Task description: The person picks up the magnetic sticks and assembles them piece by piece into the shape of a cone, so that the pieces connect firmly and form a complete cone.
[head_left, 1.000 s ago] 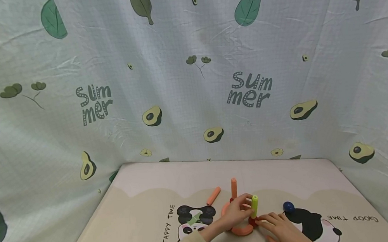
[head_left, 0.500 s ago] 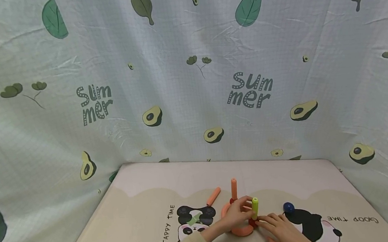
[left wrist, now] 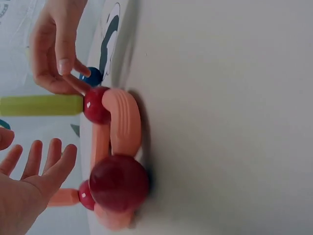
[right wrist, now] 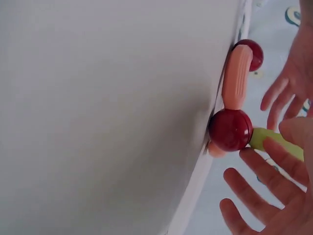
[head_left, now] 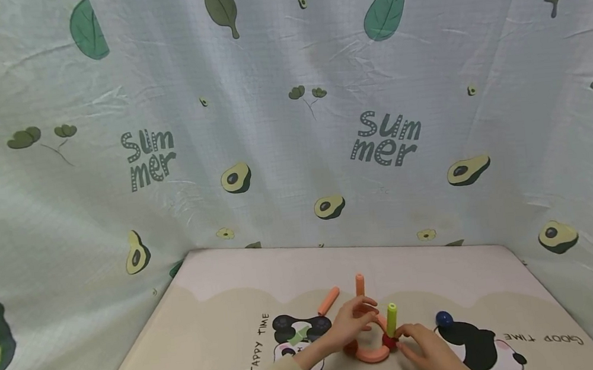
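Curved orange pieces (head_left: 373, 354) and red balls (left wrist: 120, 183) form a ring on the table, like a magnetic building toy. A yellow-green rod (head_left: 392, 320) stands upright on the ring's right-hand red ball (right wrist: 231, 129). At the far side an orange rod (head_left: 360, 285) also rises from a red ball (left wrist: 86, 195). My left hand (head_left: 349, 321) hovers over the ring's left part, fingers spread and apart from the green rod. Beside that rod's base is my right hand (head_left: 430, 351), its fingers loosely extended, with a fingertip at the red ball.
A loose orange rod (head_left: 328, 301) lies behind the left hand. Farther right, a blue ball (head_left: 444, 318) rests on the printed table mat (head_left: 217, 312). A patterned curtain (head_left: 270, 134) hangs along the back and sides.
My left hand has let go of the green rod and drawn back to the left. The right hand stays by the red ball, its fingers slightly shifted. The green rod remains upright.
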Available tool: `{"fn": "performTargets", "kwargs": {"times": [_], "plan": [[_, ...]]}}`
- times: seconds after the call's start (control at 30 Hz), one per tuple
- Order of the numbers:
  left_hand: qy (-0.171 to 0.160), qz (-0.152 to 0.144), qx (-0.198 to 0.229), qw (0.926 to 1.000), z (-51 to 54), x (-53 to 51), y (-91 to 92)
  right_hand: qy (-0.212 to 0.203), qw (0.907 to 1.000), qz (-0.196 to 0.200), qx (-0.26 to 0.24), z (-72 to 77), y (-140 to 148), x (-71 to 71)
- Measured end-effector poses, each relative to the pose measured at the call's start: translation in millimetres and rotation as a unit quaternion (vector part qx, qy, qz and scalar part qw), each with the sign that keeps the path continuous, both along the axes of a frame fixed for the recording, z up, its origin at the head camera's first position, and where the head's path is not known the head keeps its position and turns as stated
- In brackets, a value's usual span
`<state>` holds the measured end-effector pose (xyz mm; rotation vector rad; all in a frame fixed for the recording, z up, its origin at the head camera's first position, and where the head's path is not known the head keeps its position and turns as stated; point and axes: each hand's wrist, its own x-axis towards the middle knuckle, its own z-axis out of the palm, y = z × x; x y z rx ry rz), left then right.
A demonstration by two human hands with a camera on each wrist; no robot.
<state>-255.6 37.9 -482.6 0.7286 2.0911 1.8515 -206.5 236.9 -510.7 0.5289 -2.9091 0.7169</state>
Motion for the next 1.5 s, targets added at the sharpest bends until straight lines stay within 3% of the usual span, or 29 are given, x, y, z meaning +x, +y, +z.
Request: {"fn": "performTargets", "kwargs": {"times": [0.13, 0.27, 0.5, 0.7, 0.83, 0.93, 1.03, 1.07, 1.1, 1.13, 1.17, 1.27, 1.3, 1.33, 1.37, 1.43, 1.5], "plan": [[-0.008, -0.002, 0.003, 1.0000, -3.8, -3.8, -11.3, -0.068, 0.9919, -0.043, -0.099, 0.9, -4, -4.3], [-0.006, 0.005, 0.006, 1.0000, -4.9, -7.1, -24.8, -0.077, 0.9804, -0.055, -0.172, 0.5, -7, -7.2], [0.022, 0.031, 0.014, 0.9992, -5.0, -18.5, -45.7, -0.110, 0.9614, -0.073, -0.242, 2.6, -12, -10.3], [0.023, 0.069, 0.004, 0.9973, 11.4, -21.9, -60.4, -0.129, 0.9444, -0.064, -0.296, 6.6, -14, -11.3], [0.063, 0.102, -0.020, 0.9926, 2.0, -37.4, -68.9, -0.151, 0.9357, -0.061, -0.313, 8.6, -14, -12.1], [0.151, 0.118, -0.045, 0.9804, -19.7, -60.0, -76.5, -0.168, 0.9289, -0.055, -0.325, 9.8, -14, -12.4], [0.256, 0.141, -0.052, 0.9551, -61.4, -99.2, -82.0, -0.178, 0.9252, -0.045, -0.332, 10.0, -13, -12.5], [0.292, 0.152, -0.055, 0.9426, -76.1, -112.5, -83.3, -0.181, 0.9243, -0.043, -0.333, 9.9, -12, -12.4], [0.315, 0.160, -0.055, 0.9337, -89.6, -125.0, -84.5, -0.183, 0.9234, -0.043, -0.335, 9.8, -12, -12.3], [0.327, 0.170, -0.067, 0.9273, -88.1, -124.7, -86.1, -0.186, 0.9227, -0.043, -0.335, 9.8, -12, -12.2], [0.321, 0.169, -0.068, 0.9293, -94.1, -130.2, -85.5, -0.187, 0.9223, -0.044, -0.335, 9.8, -12, -12.1], [0.287, 0.174, -0.101, 0.9366, -68.7, -111.1, -84.5, -0.186, 0.9234, -0.048, -0.333, 10.1, -12, -12.0], [0.270, 0.176, -0.126, 0.9382, -55.5, -100.5, -83.5, -0.184, 0.9240, -0.049, -0.331, 10.1, -12, -12.2], [0.262, 0.179, -0.158, 0.9350, -41.9, -89.1, -81.7, -0.182, 0.9248, -0.050, -0.330, 10.1, -12, -12.4], [0.258, 0.183, -0.183, 0.9309, -38.8, -86.7, -78.8, -0.180, 0.9259, -0.051, -0.328, 10.1, -12, -12.7], [0.262, 0.194, -0.255, 0.9103, -27.4, -76.2, -74.9, -0.176, 0.9278, -0.051, -0.325, 9.7, -13, -13.4], [0.278, 0.198, -0.324, 0.8822, -24.2, -71.8, -71.1, -0.171, 0.9298, -0.051, -0.322, 9.6, -13, -13.7]]}}
